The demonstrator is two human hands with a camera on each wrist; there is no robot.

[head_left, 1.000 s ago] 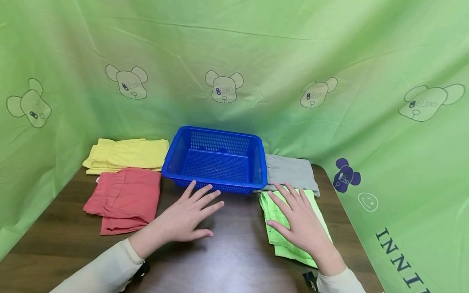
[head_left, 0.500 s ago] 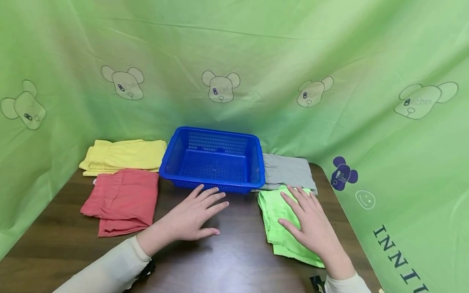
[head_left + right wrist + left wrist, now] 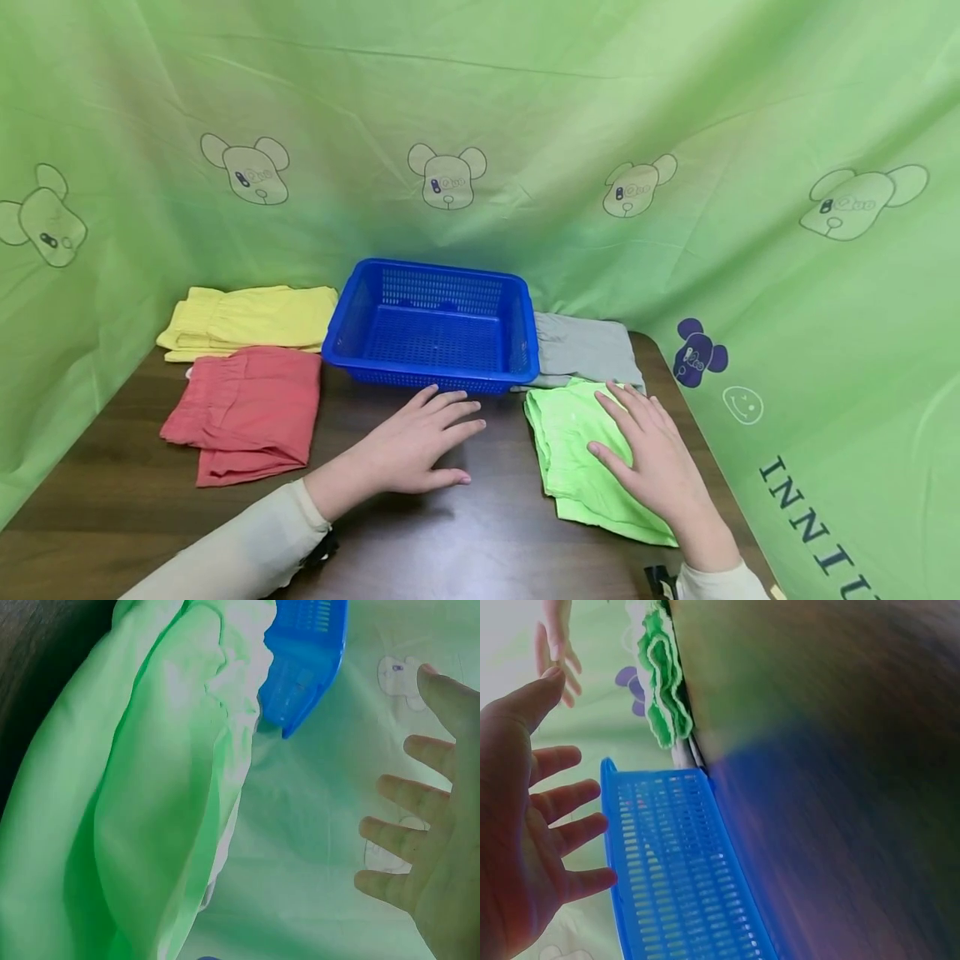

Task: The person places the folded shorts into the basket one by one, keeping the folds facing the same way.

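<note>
A blue plastic basket (image 3: 431, 371) stands at the back middle of the wooden table, with nothing in it. My left hand (image 3: 412, 446) hovers above the table in front of the basket, fingers spread and holding nothing. Over the folded bright green garment (image 3: 573, 450) on the right hangs my right hand (image 3: 660, 462), fingers spread too. In the right wrist view a gap shows between that hand (image 3: 442, 817) and the green cloth (image 3: 165, 750). The left wrist view shows the left palm (image 3: 517, 825) and spread fingers near the basket's side (image 3: 682, 855).
Left of the basket lie a folded yellow garment (image 3: 251, 321) and, nearer, a folded red garment with a gathered waistband (image 3: 247, 408). A folded grey garment (image 3: 585, 346) lies right of the basket, behind the green one. Green printed curtain (image 3: 525, 100) encloses the table (image 3: 480, 533).
Both hands have drifted right with fingers still spread; the right one uncovers more of the green garment. The whole scene shifts slightly left in view. The garments and basket stay in place.
</note>
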